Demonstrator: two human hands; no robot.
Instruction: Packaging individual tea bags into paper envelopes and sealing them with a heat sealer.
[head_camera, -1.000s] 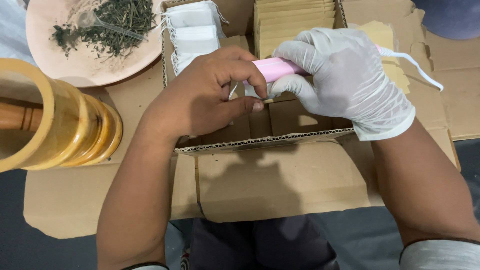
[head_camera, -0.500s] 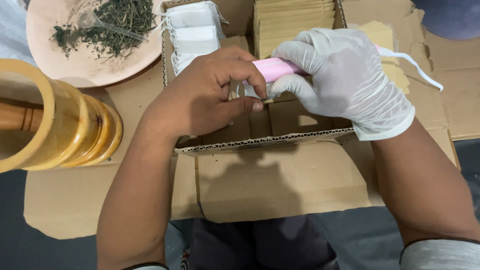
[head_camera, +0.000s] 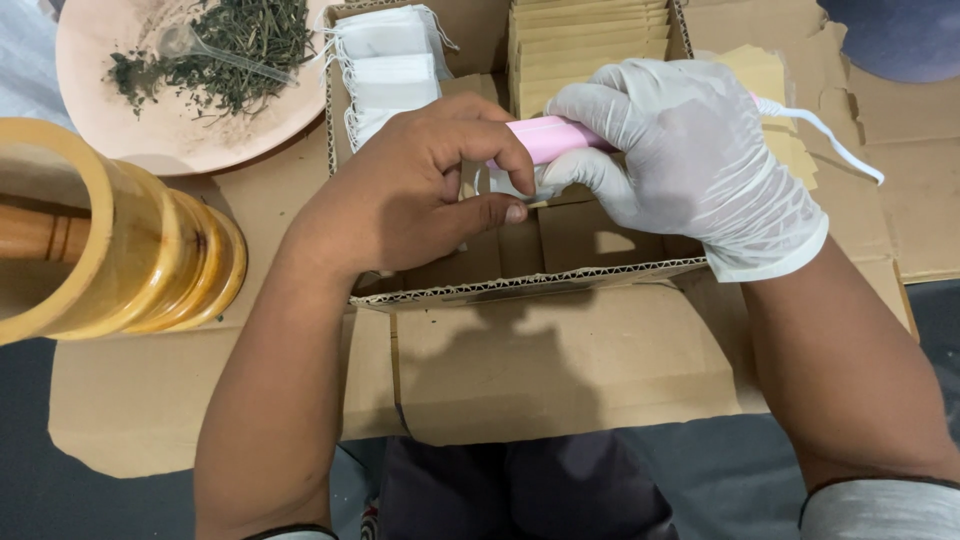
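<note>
Around: dried herbs on a pink plate (head_camera: 100, 120) upper left; wooden mortar (head_camera: 110, 250) left.
Grip: pink sealer (head_camera: 545, 138) clasped by gloved right hand (head_camera: 690, 160); small sachet (head_camera: 500, 185) pinched by bare left hand (head_camera: 420, 190) over cardboard box (head_camera: 520, 285).

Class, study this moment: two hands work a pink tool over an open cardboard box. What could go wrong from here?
1. The bare left hand pinches something small right at the tip of the pink tool, so its fingertips could get caught or hurt; only the right hand is gloved.
2. The white cord trails over the cardboard box edge and might snag.
3. A forearm could knock the wooden mortar lying alongside.
</note>
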